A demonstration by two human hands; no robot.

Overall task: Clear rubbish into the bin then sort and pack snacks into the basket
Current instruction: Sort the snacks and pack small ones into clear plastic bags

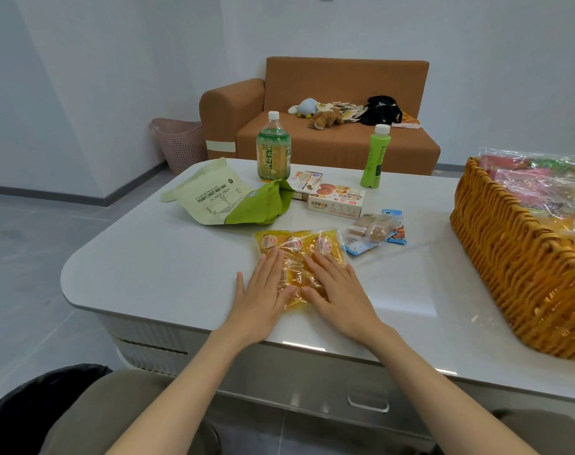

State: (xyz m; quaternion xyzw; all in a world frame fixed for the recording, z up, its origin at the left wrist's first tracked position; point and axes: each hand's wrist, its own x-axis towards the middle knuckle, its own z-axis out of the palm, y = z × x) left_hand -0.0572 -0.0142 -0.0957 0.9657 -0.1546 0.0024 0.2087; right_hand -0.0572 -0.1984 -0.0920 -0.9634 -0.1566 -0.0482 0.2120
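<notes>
So both hands are flat on the yellow snack packs (292, 247), which lie near the front edge of the desk (148, 274). The left hand (263, 287) and right hand (338, 287) have straight fingers, so each grip is released, pressing down rather than holding anything. I'd square the packs into one stack first, then slide fingers under and lift the lot together, since that slippery film probably fans out. The basket (509, 257) sits at the right end of the desk with crinkly wrapped stuff in it. The small packets (374, 231) lie just beside the stack on that side, so don't sweep them. Further back are a green bag (227, 198), a cookie box (337, 200) and two bottles, plus a pink bin (181, 146) on the floor by the sofa.
</notes>
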